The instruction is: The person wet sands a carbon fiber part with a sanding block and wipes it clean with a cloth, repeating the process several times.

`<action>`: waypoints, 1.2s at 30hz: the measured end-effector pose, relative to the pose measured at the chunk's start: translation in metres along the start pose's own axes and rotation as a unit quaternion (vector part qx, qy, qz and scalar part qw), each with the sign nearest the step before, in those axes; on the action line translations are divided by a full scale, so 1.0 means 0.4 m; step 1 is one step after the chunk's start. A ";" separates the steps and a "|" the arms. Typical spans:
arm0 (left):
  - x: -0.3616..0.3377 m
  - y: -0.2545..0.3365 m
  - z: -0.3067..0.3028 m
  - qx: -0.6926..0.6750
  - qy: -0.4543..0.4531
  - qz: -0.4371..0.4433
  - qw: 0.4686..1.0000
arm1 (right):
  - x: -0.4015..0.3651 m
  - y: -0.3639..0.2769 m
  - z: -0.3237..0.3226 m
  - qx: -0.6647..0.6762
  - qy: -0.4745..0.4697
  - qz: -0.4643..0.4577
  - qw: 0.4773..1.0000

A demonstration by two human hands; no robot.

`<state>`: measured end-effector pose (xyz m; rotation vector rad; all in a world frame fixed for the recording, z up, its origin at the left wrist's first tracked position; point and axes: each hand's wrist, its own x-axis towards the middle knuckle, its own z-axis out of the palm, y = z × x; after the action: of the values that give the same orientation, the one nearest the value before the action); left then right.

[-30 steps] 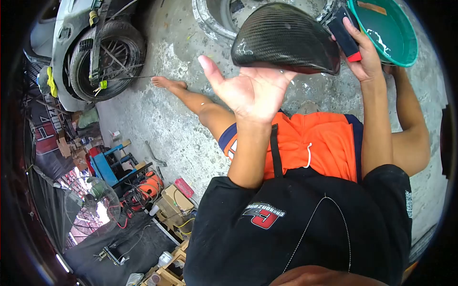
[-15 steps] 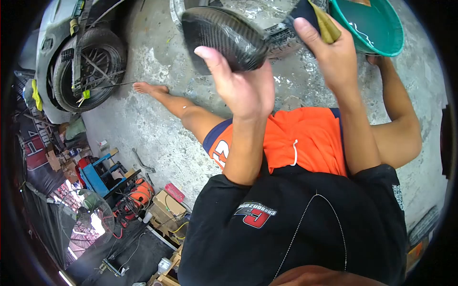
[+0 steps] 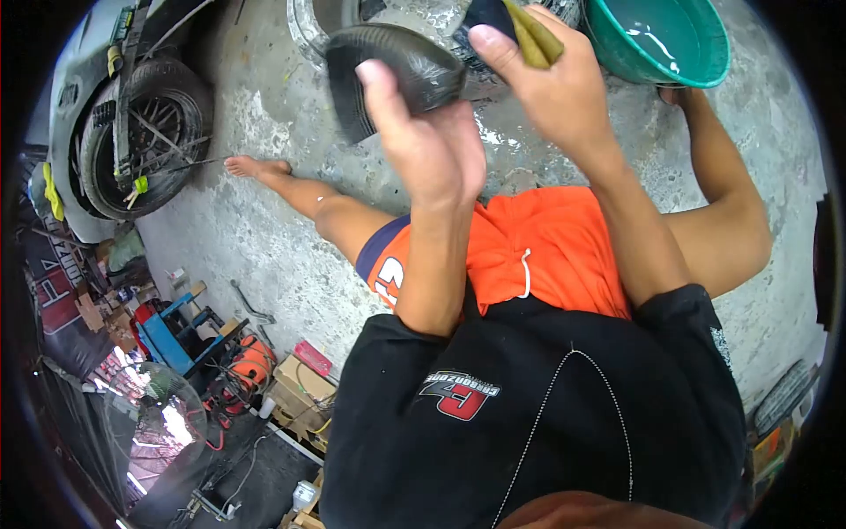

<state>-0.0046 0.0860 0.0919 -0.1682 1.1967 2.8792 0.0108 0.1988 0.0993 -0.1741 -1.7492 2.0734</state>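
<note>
My left hand point(image 3: 429, 145) grips a glossy, dark curved shell point(image 3: 392, 70) with a woven pattern, thumb on its near face and fingers behind it. To its right, my right hand point(image 3: 551, 84) is closed on a folded sheet point(image 3: 534, 37), dark on one side and olive on the other. The sheet is apart from the shell. A green basin point(image 3: 617, 53) holding water stands beyond my right hand, at the upper right.
A vehicle wheel point(image 3: 150, 137) is at the upper left. Blue metal equipment point(image 3: 163, 342), an orange machine point(image 3: 251, 363), a cardboard box point(image 3: 298, 392) and a fan point(image 3: 154, 414) lie at the lower left. My bare legs stretch across the concrete floor point(image 3: 256, 229).
Both hands and the things they hold appear further left in the view. The shell is tilted differently, and the whole scene has also shifted somewhat left.
</note>
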 end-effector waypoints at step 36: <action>-0.034 0.026 -0.048 -0.090 0.035 -0.144 0.985 | -0.007 0.069 0.034 -0.061 -0.139 -0.320 0.935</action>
<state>0.0102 0.0655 0.0871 -0.4118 0.8373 2.7388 0.0021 0.1820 0.0748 0.6066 -1.7755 1.5598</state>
